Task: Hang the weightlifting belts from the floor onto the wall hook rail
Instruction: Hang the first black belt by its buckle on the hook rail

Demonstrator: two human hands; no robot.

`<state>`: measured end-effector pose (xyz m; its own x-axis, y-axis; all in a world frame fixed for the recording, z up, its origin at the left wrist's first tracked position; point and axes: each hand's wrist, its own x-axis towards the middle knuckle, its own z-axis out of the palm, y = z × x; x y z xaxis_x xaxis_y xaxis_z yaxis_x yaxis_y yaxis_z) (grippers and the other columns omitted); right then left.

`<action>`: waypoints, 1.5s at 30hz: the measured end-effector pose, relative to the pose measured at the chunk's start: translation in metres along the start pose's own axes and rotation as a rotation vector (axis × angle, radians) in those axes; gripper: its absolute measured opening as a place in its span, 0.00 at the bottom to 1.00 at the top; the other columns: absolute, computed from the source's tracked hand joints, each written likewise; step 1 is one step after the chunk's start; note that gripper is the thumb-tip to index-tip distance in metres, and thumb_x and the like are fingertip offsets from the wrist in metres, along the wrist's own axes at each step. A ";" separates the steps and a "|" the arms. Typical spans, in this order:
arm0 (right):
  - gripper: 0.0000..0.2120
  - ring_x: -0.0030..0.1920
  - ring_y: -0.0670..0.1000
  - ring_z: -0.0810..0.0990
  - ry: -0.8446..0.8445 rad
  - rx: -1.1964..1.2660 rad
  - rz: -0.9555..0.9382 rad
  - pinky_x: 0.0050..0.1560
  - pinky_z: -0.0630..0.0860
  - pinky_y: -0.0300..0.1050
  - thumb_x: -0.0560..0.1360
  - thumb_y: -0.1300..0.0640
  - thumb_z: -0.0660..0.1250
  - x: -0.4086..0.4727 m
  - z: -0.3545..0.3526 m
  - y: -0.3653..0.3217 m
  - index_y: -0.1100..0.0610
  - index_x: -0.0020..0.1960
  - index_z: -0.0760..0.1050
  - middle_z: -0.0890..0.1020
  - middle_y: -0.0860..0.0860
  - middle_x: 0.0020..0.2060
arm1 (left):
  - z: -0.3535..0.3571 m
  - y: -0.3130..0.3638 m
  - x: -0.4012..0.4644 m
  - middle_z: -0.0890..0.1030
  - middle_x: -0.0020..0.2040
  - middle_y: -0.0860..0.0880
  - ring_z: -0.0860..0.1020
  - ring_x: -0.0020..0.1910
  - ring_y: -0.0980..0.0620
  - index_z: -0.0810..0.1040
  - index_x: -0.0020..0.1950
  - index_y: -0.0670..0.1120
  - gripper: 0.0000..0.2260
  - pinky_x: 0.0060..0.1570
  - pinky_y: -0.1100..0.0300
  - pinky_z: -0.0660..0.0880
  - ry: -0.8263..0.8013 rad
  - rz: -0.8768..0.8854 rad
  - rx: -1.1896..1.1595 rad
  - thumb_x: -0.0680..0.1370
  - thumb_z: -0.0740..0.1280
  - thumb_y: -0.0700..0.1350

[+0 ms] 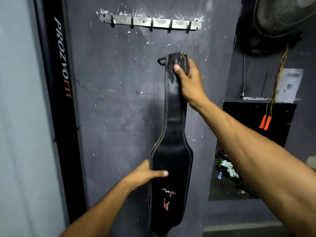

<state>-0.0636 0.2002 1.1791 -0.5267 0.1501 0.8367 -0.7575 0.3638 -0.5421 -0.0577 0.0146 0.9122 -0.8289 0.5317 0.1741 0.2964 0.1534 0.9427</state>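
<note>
A black leather weightlifting belt (172, 151) with pale stitching and a red logo hangs upright in front of a dark grey wall. My right hand (189, 81) grips its narrow upper end near the metal buckle (162, 61). My left hand (147, 173) holds the wide padded middle by its left edge, thumb across the front. The metal hook rail (150, 23) with several black hooks is fixed to the wall above the belt's top, and nothing hangs on it.
A black post lettered PROZVOFIT (63, 82) stands at the left. At the right are a fan (280, 16), a skipping rope with orange handles (265, 122), and a dark recess (256, 124) with clutter on its floor.
</note>
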 end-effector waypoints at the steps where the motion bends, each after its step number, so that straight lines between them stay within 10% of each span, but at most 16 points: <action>1: 0.24 0.64 0.52 0.83 -0.018 -0.006 0.015 0.70 0.76 0.56 0.80 0.48 0.68 -0.005 0.000 0.007 0.59 0.72 0.74 0.84 0.53 0.63 | -0.005 0.019 0.007 0.86 0.59 0.61 0.82 0.61 0.64 0.79 0.64 0.54 0.22 0.63 0.68 0.75 0.022 0.049 -0.035 0.72 0.79 0.48; 4: 0.24 0.62 0.54 0.83 -0.083 -0.011 0.058 0.69 0.76 0.61 0.78 0.44 0.67 -0.023 0.003 0.026 0.57 0.67 0.76 0.85 0.54 0.60 | -0.013 0.093 0.026 0.86 0.51 0.62 0.82 0.51 0.66 0.82 0.57 0.55 0.06 0.58 0.67 0.73 0.144 0.180 -0.237 0.81 0.68 0.50; 12: 0.16 0.58 0.48 0.83 -0.202 0.082 0.166 0.66 0.79 0.54 0.80 0.50 0.69 -0.088 0.023 0.060 0.55 0.65 0.75 0.85 0.51 0.57 | -0.013 0.196 0.071 0.83 0.43 0.37 0.81 0.39 0.43 0.81 0.49 0.36 0.13 0.45 0.52 0.80 0.544 0.238 -0.507 0.86 0.61 0.42; 17: 0.17 0.57 0.41 0.85 -0.357 0.247 0.389 0.58 0.80 0.38 0.81 0.54 0.72 -0.146 -0.001 0.079 0.53 0.68 0.73 0.86 0.44 0.57 | -0.013 0.195 0.073 0.78 0.40 0.39 0.76 0.35 0.46 0.77 0.46 0.36 0.13 0.40 0.55 0.75 0.554 0.283 -0.472 0.85 0.62 0.43; 25: 0.12 0.57 0.48 0.86 -0.430 0.338 0.509 0.58 0.81 0.41 0.81 0.56 0.71 -0.198 -0.003 0.093 0.58 0.64 0.82 0.88 0.49 0.56 | -0.019 0.232 0.073 0.76 0.49 0.32 0.76 0.46 0.38 0.76 0.54 0.25 0.19 0.51 0.39 0.77 0.523 0.382 -0.417 0.86 0.61 0.43; 29: 0.16 0.63 0.49 0.85 -0.674 0.256 0.582 0.61 0.79 0.39 0.76 0.52 0.76 -0.236 -0.014 0.110 0.47 0.63 0.83 0.87 0.48 0.61 | -0.036 0.256 0.065 0.77 0.38 0.41 0.76 0.33 0.47 0.76 0.40 0.40 0.15 0.36 0.56 0.78 0.599 0.446 -0.391 0.85 0.62 0.42; 34: 0.25 0.63 0.55 0.85 -0.472 0.393 0.669 0.63 0.81 0.45 0.71 0.46 0.80 -0.278 -0.005 0.124 0.53 0.65 0.83 0.87 0.54 0.61 | -0.045 0.266 0.064 0.78 0.39 0.40 0.77 0.41 0.43 0.77 0.42 0.35 0.15 0.45 0.45 0.77 0.590 0.504 -0.372 0.85 0.63 0.43; 38: 0.35 0.57 0.49 0.88 -0.423 0.281 0.811 0.54 0.83 0.38 0.59 0.35 0.84 -0.342 0.010 0.139 0.50 0.61 0.83 0.89 0.47 0.56 | -0.056 0.266 0.062 0.82 0.33 0.45 0.80 0.31 0.49 0.79 0.41 0.39 0.14 0.38 0.55 0.79 0.585 0.536 -0.360 0.85 0.64 0.43; 45: 0.26 0.71 0.52 0.79 -0.370 0.348 0.647 0.72 0.75 0.48 0.80 0.40 0.67 -0.262 0.013 0.117 0.53 0.73 0.77 0.82 0.52 0.69 | -0.050 0.242 0.069 0.84 0.31 0.46 0.81 0.26 0.52 0.86 0.36 0.39 0.22 0.30 0.62 0.79 0.483 0.444 -0.447 0.85 0.60 0.43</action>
<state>-0.0192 0.1919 0.8959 -0.9471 -0.1030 0.3038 -0.3049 -0.0058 -0.9524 -0.0669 0.0472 1.1670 -0.8224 0.0291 0.5682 0.5137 -0.3914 0.7635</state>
